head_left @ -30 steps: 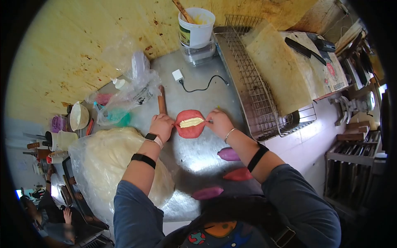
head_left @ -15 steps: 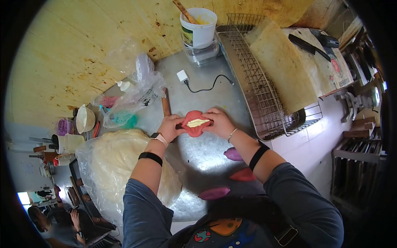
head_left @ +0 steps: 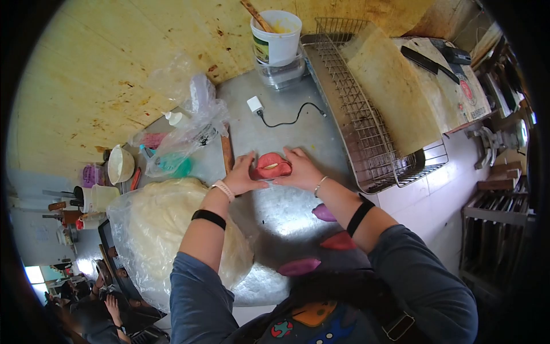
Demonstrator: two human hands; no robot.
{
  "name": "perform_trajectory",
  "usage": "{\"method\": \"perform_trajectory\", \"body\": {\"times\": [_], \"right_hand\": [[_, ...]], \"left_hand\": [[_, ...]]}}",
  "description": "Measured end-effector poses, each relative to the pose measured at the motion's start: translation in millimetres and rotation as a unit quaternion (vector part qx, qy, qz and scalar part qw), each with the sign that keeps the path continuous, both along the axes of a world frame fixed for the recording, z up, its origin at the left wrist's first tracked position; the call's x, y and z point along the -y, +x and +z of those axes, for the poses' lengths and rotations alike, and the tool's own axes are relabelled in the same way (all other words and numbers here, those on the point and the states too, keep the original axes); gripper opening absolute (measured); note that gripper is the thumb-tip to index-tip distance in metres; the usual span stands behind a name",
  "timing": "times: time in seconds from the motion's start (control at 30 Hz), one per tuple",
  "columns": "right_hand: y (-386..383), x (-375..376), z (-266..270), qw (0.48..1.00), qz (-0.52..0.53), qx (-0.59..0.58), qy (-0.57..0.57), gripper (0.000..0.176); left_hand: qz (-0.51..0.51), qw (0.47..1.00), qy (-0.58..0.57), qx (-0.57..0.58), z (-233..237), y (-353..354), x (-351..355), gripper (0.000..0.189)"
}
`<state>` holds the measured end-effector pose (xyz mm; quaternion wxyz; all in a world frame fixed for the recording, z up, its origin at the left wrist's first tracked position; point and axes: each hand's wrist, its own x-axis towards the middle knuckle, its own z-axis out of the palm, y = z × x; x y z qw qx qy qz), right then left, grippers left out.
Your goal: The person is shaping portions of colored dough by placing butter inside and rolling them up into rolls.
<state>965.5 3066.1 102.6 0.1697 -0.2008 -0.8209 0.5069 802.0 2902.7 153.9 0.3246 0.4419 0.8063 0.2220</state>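
On the metal table lies a piece of red dough (head_left: 266, 158), folded over so that only a small strip of pale yellow filling shows in its middle. My left hand (head_left: 243, 175) cups its left side and my right hand (head_left: 302, 172) its right side, thumbs meeting along the near edge. Closer to my body are a purple dough piece (head_left: 299, 266), a red dough piece (head_left: 338, 241) and another purple piece (head_left: 323, 212), partly behind my right forearm. Left of my left arm sits a large mass of pale dough (head_left: 166, 221) in clear plastic.
A wooden stick (head_left: 227, 150) lies beyond my left hand. A charger with a black cable (head_left: 286, 123) is farther back. A white bucket (head_left: 282, 40) stands on a clear container. Wire racks (head_left: 366, 109) line the right side, with a knife (head_left: 421, 59) beyond. Another person (head_left: 113, 309) is at lower left.
The red dough's sides have been folded inward, covering most of the filling. My hands have shifted from pinching its two ends to cupping its sides.
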Motion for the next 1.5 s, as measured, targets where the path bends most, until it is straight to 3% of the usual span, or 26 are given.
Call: {"method": "perform_trajectory", "body": {"times": [0.03, 0.17, 0.2, 0.23, 0.37, 0.43, 0.53, 0.73, 0.77, 0.87, 0.97, 1.13, 1.27, 1.37, 1.5], "right_hand": [[-5, 0, 0, 0.997, 0.006, 0.005, 0.077, 0.05], [-13, 5, -3, 0.999, 0.013, -0.02, -0.031, 0.043], [-12, 7, -4, 0.998, 0.004, -0.036, -0.058, 0.04], [-10, 10, -7, 0.995, -0.005, -0.05, -0.085, 0.038], [-7, 10, -6, 0.993, 0.001, -0.056, -0.099, 0.034], [-5, 7, -5, 0.99, 0.024, -0.065, -0.122, 0.034], [8, 2, 9, 0.994, -0.039, -0.095, -0.048, 0.034], [20, -13, -5, 0.998, -0.013, -0.018, -0.059, 0.03], [20, -14, -4, 0.998, -0.002, -0.009, -0.056, 0.027], [16, -15, -6, 0.998, 0.014, 0.008, -0.056, 0.021], [15, -9, -11, 0.998, 0.0, 0.004, -0.069, 0.018], [27, -18, -3, 0.997, 0.006, -0.03, -0.07, 0.015], [27, -19, -12, 0.998, -0.001, -0.058, 0.024, 0.01], [23, -20, -15, 0.998, 0.032, -0.024, 0.04, 0.009], [28, -17, -16, 0.999, 0.025, -0.035, 0.005, 0.008]], "left_hand": [[0.007, 0.999, 0.051, -0.003, -10, 0, 0, 0.079], [0.069, 0.977, 0.187, -0.079, -62, 19, -14, 0.065], [0.097, 0.968, 0.203, -0.111, -59, 31, -21, 0.061], [0.122, 0.952, 0.241, -0.144, -56, 42, -25, 0.043], [0.114, 0.943, 0.229, -0.211, -43, 55, -33, 0.026], [0.085, 0.942, 0.199, -0.258, -43, 52, -34, 0.027], [0.062, 0.939, 0.153, -0.3, -40, 50, -36, 0.031], [0.072, 0.957, 0.149, -0.236, -34, 48, -35, 0.033], [0.09, 0.966, 0.164, -0.177, -27, 45, -34, 0.022], [0.157, 0.922, 0.291, -0.199, -13, 56, -40, 0.015], [0.012, 0.956, 0.151, -0.252, 2, 64, -41, 0.021], [0.001, 0.966, 0.111, -0.232, 0, 64, -45, 0.019], [0.031, 0.975, 0.149, -0.164, -9, 64, -43, 0.01], [0.052, 0.965, 0.163, -0.2, 1, 79, -50, 0.018], [-0.033, 0.953, 0.099, -0.286, 5, 78, -52, 0.019]]}}
